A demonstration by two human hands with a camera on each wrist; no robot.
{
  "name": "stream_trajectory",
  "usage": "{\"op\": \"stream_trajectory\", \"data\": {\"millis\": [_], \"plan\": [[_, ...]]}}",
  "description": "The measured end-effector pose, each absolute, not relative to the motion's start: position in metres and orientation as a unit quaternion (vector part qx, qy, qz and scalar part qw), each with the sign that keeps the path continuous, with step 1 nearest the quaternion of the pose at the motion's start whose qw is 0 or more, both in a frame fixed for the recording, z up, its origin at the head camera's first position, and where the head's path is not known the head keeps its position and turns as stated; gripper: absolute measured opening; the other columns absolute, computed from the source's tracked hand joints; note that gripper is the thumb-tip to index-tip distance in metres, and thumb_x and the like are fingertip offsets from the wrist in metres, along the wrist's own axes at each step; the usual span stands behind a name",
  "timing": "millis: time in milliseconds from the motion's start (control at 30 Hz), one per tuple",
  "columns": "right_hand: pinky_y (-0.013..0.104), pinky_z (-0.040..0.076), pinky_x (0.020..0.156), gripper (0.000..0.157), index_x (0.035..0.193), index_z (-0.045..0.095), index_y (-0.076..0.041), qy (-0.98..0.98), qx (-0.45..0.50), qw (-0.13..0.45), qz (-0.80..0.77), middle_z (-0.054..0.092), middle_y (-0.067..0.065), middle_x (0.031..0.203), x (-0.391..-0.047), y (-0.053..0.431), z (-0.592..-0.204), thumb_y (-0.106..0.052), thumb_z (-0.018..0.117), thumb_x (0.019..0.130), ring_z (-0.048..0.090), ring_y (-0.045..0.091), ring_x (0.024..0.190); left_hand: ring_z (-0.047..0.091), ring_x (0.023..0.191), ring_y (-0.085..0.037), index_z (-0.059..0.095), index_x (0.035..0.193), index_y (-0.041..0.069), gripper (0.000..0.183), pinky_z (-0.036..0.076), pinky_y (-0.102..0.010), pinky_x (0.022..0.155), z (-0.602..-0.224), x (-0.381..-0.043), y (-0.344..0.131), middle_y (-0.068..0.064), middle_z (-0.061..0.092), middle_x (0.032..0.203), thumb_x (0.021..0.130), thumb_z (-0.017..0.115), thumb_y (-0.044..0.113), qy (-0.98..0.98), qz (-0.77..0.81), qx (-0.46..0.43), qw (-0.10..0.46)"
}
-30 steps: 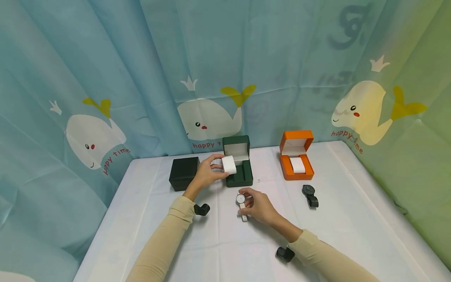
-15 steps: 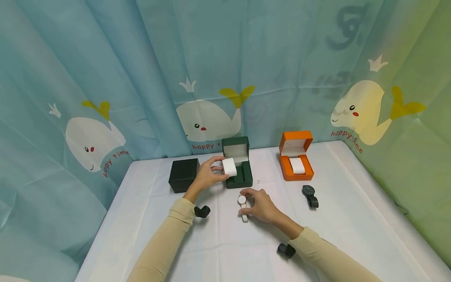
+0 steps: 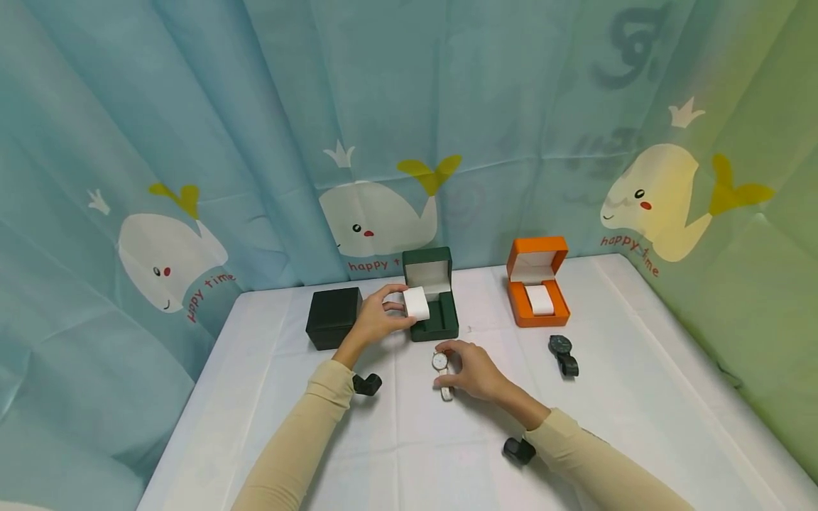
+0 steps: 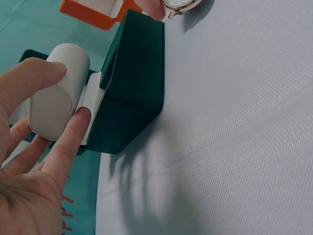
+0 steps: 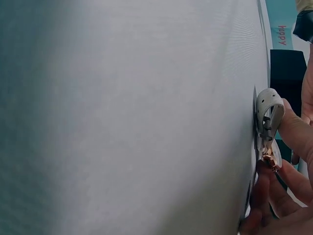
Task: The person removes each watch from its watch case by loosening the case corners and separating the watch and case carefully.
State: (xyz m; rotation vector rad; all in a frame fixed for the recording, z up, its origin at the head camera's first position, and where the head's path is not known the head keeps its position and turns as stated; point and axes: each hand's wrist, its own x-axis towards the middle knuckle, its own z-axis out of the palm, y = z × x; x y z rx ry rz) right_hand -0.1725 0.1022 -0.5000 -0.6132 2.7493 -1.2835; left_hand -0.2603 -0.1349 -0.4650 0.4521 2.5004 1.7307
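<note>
In the head view my left hand holds a white watch cushion over the left part of an open green watch box. The left wrist view shows the thumb on top of the cushion and the fingers at its sides and underneath. Just in front of the box, my right hand pinches a wristwatch with a round white dial and a pale strap. Seen from the right wrist, the strap loops back on itself between thumb and fingers, close to the tablecloth.
A closed black box stands left of the green one. To the right is an open orange watch box with a white cushion inside. A black wristwatch lies in front of it. A whale-print curtain hangs behind the table.
The pale-strap watch in my right hand has shifted slightly to the right, its strap end swinging a little the same way. My left hand and the cushion have hardly moved.
</note>
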Motion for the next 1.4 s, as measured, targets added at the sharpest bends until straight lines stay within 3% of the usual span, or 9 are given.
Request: {"op": "stream_trajectory", "data": {"millis": [133,400,833,1400], "plan": [[0.027,0.042,0.062,0.054,0.124,0.069,-0.005,0.879,-0.205,0.037,-0.430,0.060,0.000,0.082,-0.173,0.104,-0.499,-0.019,0.092,0.077,0.051,0.012,0.068,0.069,0.110,-0.037,0.059,0.140,0.009,0.065,0.052,-0.029,0.075,-0.465,-0.260,-0.134,-0.020,0.058,0.137,0.081,0.085,0.002,0.811,0.566,0.145,0.038],[0.030,0.044,0.075,0.058,0.126,0.069,-0.002,0.888,-0.208,0.039,-0.409,0.065,0.007,0.111,-0.175,0.106,-0.498,-0.021,0.093,0.076,0.052,0.017,0.087,0.069,0.110,-0.039,0.059,0.139,0.010,0.065,0.053,-0.028,0.074,-0.464,-0.260,-0.133,-0.022,0.061,0.134,0.081,0.086,0.001,0.809,0.568,0.142,0.044],[0.031,0.044,0.074,0.057,0.123,0.070,-0.001,0.889,-0.235,0.054,-0.390,0.058,0.010,0.107,-0.182,0.113,-0.496,-0.025,0.093,0.076,0.049,0.019,0.086,0.069,0.109,-0.039,0.059,0.139,0.008,0.065,0.053,-0.027,0.073,-0.464,-0.259,-0.133,-0.023,0.061,0.132,0.080,0.085,-0.001,0.805,0.574,0.145,0.043],[0.028,0.044,0.068,0.055,0.135,0.063,0.000,0.875,-0.261,0.087,-0.399,0.058,0.015,0.111,-0.186,0.118,-0.491,-0.029,0.080,0.092,0.051,0.018,0.080,0.068,0.112,-0.038,0.057,0.141,0.009,0.067,0.052,-0.030,0.078,-0.463,-0.260,-0.134,-0.021,0.063,0.130,0.081,0.086,0.003,0.812,0.565,0.138,0.048]]}}
